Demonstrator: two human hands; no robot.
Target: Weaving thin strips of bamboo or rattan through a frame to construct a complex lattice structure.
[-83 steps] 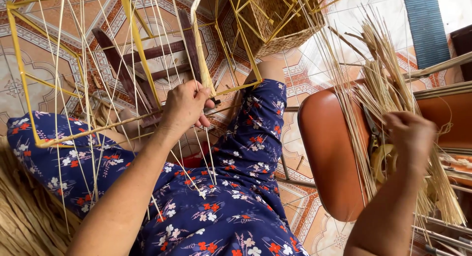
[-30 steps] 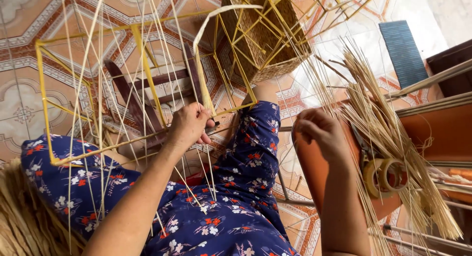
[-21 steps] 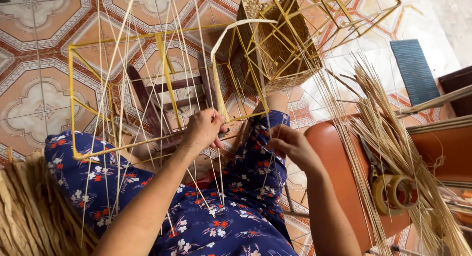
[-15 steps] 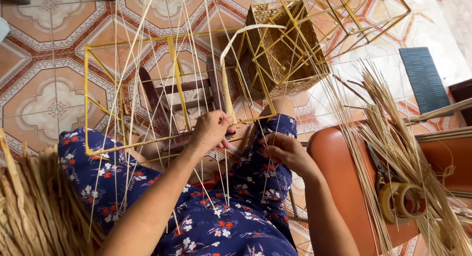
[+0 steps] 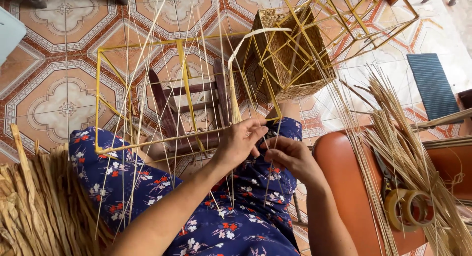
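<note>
The yellow wire frame rests on the person's lap, its near bar running under the left hand, which is curled around that bar and the pale strands crossing it. Just beside it, touching at the fingertips, the right hand pinches a strand. Beyond both hands sits a woven basket; right of the right hand lie tape rolls on an orange stool.
</note>
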